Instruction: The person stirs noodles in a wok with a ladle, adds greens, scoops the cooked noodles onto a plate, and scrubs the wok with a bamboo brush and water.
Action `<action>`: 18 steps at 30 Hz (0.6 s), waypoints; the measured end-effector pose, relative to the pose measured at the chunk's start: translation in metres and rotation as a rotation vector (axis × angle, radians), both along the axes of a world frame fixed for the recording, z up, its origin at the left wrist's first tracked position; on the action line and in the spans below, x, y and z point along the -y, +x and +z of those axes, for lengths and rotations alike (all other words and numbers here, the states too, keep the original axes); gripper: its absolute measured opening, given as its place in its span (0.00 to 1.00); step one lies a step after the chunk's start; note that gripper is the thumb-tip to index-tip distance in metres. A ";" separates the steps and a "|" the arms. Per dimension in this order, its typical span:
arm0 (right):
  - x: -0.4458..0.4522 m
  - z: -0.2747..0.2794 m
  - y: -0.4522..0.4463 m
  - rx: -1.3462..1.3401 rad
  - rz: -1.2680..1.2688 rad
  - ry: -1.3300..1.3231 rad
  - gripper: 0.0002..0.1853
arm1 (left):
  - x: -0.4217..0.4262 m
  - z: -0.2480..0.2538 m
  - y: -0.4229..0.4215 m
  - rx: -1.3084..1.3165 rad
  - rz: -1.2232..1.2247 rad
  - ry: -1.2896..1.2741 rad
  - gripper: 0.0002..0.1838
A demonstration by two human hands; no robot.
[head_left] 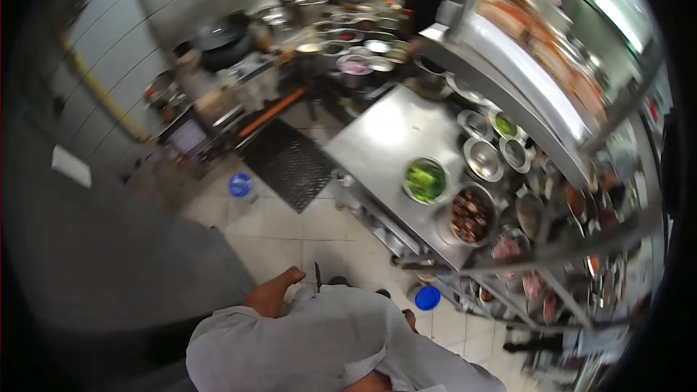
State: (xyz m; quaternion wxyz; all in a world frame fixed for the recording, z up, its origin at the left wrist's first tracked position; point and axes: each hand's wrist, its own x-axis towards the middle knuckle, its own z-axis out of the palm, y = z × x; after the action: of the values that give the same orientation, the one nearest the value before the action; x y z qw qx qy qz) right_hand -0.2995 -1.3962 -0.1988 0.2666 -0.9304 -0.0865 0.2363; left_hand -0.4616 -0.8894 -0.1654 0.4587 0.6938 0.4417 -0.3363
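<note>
My left hand [294, 274] hangs low in front of my grey shirt [305, 334], over the tiled floor. Its fingers are smeared by motion. Just right of it is a thin dark blade-like thing [317, 276]; I cannot tell whether the hand touches it. A small patch of skin, perhaps my right hand [410, 319], shows beside the shirt's right side, its fingers mostly hidden. On the steel counter [385, 123] ahead stand a bowl of green vegetables [425, 180] and a larger bowl of dark brown pieces [472, 214].
A blue-topped container [240, 185] stands on the floor ahead, and a blue bucket [428, 297] near the counter's leg. A black grate [287, 163] lies left of the counter. Several seasoning bowls [356, 65] crowd the back. A metal shelf [508, 87] overhangs the right side.
</note>
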 end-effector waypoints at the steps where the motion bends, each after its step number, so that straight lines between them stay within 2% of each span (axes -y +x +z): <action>1: -0.041 0.032 0.030 -0.037 0.126 0.018 0.10 | -0.012 -0.011 -0.007 0.025 0.043 0.011 0.23; 3: -0.108 0.056 0.077 -0.017 0.326 0.002 0.12 | -0.025 -0.015 -0.024 0.044 0.126 0.023 0.23; 4: -0.145 0.080 0.096 -0.131 0.333 -0.027 0.13 | -0.030 -0.012 -0.029 0.090 0.139 0.041 0.23; 6: -0.201 0.092 0.122 0.036 0.482 0.015 0.13 | -0.029 -0.012 -0.035 0.132 0.179 0.062 0.23; 8: -0.257 0.106 0.144 0.030 0.663 0.014 0.15 | -0.017 -0.014 -0.037 0.099 0.511 -0.038 0.23; 10: -0.315 0.140 0.153 -0.043 0.761 0.066 0.16 | -0.010 -0.013 -0.035 0.098 0.711 -0.130 0.24; 13: -0.391 0.176 0.155 -0.107 0.820 0.168 0.18 | -0.023 0.014 -0.027 0.034 0.616 -0.128 0.20; 14: -0.416 0.192 0.156 -0.160 0.842 0.192 0.18 | -0.030 -0.010 -0.033 0.061 0.553 -0.069 0.19; 16: -0.458 0.211 0.160 -0.175 0.903 0.192 0.19 | -0.048 -0.044 -0.037 0.019 0.668 -0.159 0.20; 17: -0.478 0.230 0.163 -0.155 0.976 0.222 0.18 | -0.054 -0.045 -0.039 0.026 0.742 -0.142 0.21; 18: -0.493 0.224 0.170 -0.173 1.036 0.226 0.17 | -0.068 -0.042 -0.037 0.039 0.814 -0.115 0.22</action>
State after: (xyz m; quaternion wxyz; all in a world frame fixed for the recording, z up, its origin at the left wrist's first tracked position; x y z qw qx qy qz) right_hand -0.1294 -0.9029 0.0257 0.2197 -0.7086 -0.5369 0.4017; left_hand -0.4989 -0.8215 -0.2071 0.6007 0.4418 0.6518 -0.1384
